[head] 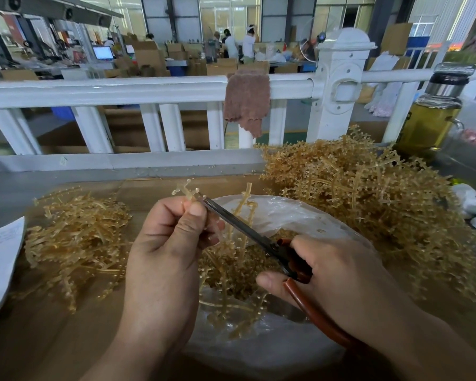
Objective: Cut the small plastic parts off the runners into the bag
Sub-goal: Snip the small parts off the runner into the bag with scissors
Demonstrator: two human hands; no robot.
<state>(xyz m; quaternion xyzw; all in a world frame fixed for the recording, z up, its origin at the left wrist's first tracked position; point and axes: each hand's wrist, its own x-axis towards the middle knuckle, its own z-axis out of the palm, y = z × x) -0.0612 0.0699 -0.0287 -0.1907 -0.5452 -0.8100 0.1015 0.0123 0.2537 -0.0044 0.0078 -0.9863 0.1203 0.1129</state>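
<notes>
Scissors (239,224) handles partly hidden by right hand (341,279).

Left hand (162,243) raised, back to the camera, fingers curled, thumb and forefinger pinching a runner (188,191) above the knuckles. Right hand (341,276) lower, just beside it, grips scissors (239,223) — thumb stretched toward the left hand

The bag (286,213) sits on the worktop (6,199) in front of me. The left pile of runners (74,237) lies beside it, the right pile (368,193) just behind, then the railing (121,89).
</notes>
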